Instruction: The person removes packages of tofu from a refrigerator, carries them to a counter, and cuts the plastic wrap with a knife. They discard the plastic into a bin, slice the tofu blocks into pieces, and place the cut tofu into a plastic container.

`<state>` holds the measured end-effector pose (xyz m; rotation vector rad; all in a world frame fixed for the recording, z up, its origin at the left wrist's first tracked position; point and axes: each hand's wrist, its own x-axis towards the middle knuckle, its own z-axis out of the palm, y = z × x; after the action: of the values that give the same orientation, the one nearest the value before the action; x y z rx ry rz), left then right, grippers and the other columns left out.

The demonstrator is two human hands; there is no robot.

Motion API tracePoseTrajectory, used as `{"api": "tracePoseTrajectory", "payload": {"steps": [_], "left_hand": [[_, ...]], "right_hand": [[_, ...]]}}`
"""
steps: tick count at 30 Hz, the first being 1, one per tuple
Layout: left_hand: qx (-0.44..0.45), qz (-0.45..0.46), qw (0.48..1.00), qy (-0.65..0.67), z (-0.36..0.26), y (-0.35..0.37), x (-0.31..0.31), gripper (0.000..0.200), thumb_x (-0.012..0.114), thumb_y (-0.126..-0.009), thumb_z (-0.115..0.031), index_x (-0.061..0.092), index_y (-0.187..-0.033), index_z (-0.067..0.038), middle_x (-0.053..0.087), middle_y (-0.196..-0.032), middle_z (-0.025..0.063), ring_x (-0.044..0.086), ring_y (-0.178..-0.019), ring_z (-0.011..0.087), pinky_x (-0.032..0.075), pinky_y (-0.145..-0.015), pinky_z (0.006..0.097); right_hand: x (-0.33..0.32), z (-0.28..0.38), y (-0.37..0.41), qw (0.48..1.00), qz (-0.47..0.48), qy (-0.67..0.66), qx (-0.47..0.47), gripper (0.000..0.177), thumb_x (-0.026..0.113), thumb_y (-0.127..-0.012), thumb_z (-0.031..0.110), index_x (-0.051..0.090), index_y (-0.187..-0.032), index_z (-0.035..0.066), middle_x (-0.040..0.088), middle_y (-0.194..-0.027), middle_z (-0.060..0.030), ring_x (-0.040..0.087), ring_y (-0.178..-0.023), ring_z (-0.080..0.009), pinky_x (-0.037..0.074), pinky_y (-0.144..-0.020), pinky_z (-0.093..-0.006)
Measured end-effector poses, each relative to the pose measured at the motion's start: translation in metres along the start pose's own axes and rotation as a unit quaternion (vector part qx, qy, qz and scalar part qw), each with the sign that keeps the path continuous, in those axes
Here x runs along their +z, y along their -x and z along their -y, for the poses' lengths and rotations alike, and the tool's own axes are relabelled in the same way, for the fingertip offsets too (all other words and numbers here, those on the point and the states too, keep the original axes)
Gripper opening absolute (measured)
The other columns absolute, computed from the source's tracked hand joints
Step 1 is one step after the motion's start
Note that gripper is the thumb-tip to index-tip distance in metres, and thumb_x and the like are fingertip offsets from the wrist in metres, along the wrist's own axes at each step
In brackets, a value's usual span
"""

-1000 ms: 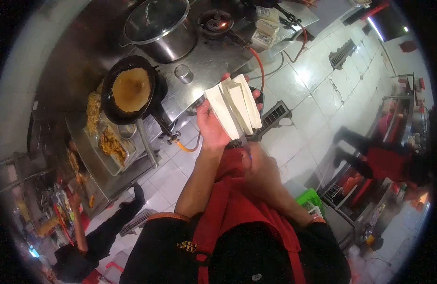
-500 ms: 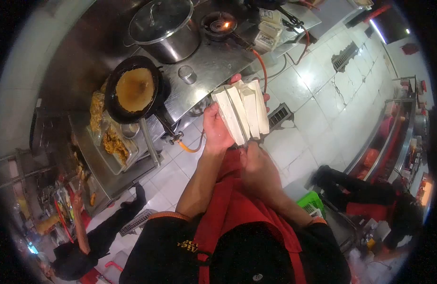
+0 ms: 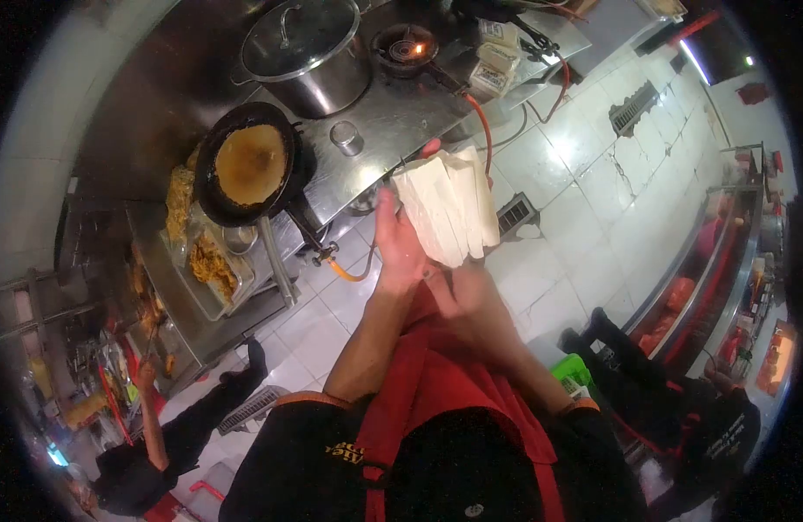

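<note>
My left hand [image 3: 396,246] holds a white tofu block [image 3: 449,204] upright in its palm, out over the floor in front of the steel counter [image 3: 384,113]. The block is cut into several long slabs that lean together. My right hand [image 3: 465,300] sits just below the block's near end. It is blurred, with fingers closed on a thin knife that barely shows. Both forearms rise from my red apron.
A black pan of brown oil [image 3: 249,163], a lidded steel pot [image 3: 306,52], a lit burner [image 3: 403,43] and a small tin [image 3: 346,136] stand on the counter. A tray of fried food [image 3: 206,261] hangs lower left. Other people [image 3: 149,452] [image 3: 706,426] stand on the tiled floor.
The tofu slabs, spread apart before, have closed together and the block has tipped slightly right. My right hand has dropped a little below it. The person at right moved nearer.
</note>
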<state>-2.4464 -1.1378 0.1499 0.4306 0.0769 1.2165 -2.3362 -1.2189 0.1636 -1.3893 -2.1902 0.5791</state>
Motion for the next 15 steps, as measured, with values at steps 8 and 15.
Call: {"api": "tracePoseTrajectory", "payload": {"steps": [8,15], "left_hand": [[0.016,-0.137,0.989,0.056,0.001,-0.002,-0.001,0.086,0.027,-0.092,-0.071,0.024,-0.151,-0.009,0.041,-0.143,0.0228,0.047,-0.125,0.044,0.039,-0.104,0.0522],[0.017,-0.036,0.998,0.043,0.004,-0.004,-0.013,0.077,0.037,-0.094,-0.065,0.026,-0.15,-0.014,0.041,-0.144,0.0122,0.045,-0.129,0.0302,0.039,-0.106,0.0461]], "right_hand": [[-0.016,-0.017,-0.005,0.587,0.246,-0.689,0.347,0.059,0.035,-0.1,0.055,0.057,-0.076,0.005,0.049,-0.054,-0.004,0.044,-0.044,-0.0114,0.032,-0.041,-0.0252],[0.007,-0.017,0.004,0.091,0.242,-0.944,0.205,0.06,0.033,-0.1,0.055,0.048,-0.08,0.001,0.043,-0.052,-0.0049,0.038,-0.031,-0.0121,0.032,-0.03,-0.0253]]}}
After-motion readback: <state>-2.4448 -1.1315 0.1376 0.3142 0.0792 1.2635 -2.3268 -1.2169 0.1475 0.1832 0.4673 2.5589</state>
